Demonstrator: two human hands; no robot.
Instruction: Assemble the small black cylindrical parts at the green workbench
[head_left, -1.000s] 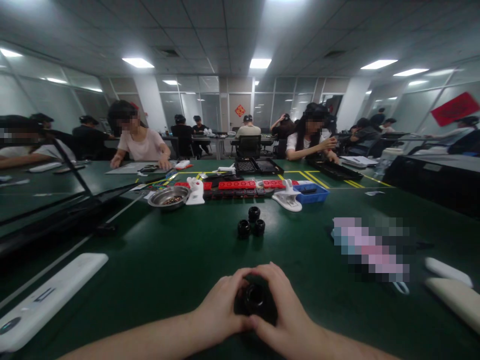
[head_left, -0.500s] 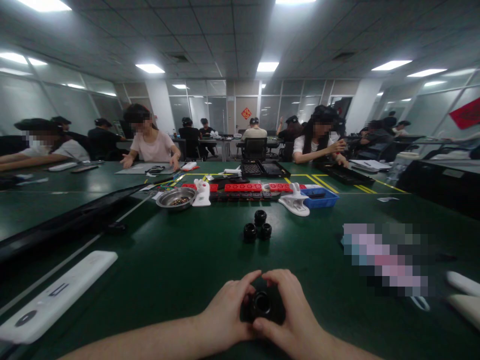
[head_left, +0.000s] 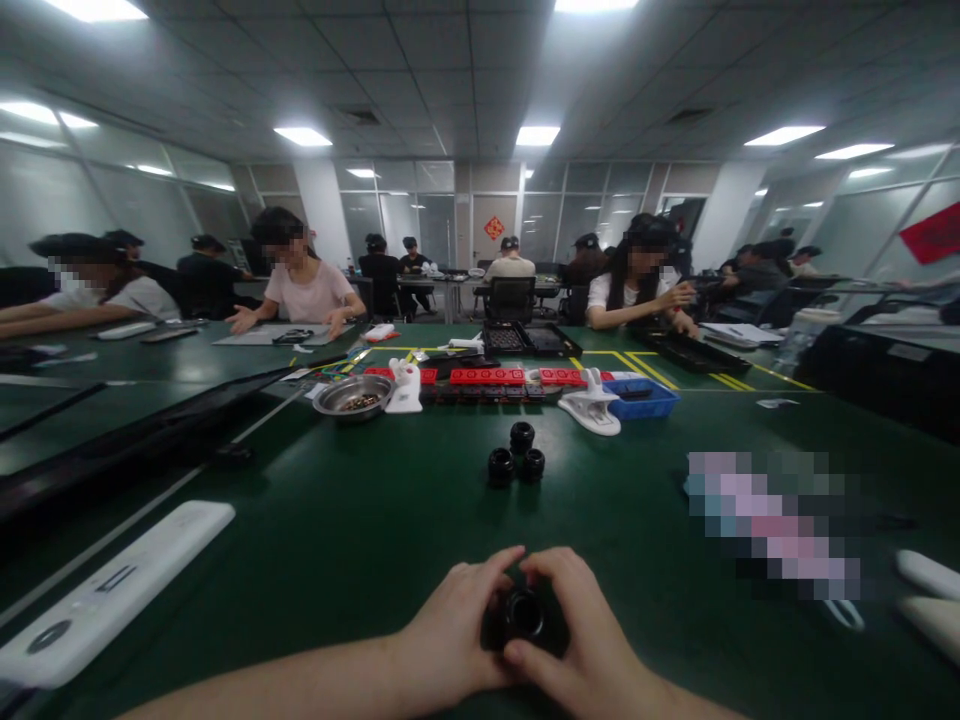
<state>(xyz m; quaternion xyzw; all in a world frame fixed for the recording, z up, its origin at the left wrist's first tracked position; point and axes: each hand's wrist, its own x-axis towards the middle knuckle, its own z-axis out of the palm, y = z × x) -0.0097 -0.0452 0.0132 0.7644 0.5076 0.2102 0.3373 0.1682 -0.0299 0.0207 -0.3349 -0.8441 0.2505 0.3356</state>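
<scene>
Hands (head_left: pixel 450 625) cupped around black fitting (head_left: pixel 524 613), green table (head_left: pixel 330 560)

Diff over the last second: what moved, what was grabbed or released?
View swung slightly left, so the scene sits further right in frame. The raised hand of the person at the far table is no longer visible. Nothing visibly grabbed or released: left hand and right hand remain around the black part; three black parts stay clustered.

Green table (head_left: pixel 337 520) | metal bowl (head_left: pixel 349 413) | three black ring-shaped parts (head_left: pixel 501 468) | blue tray (head_left: pixel 643 406) | long white device (head_left: pixel 127 590)
</scene>
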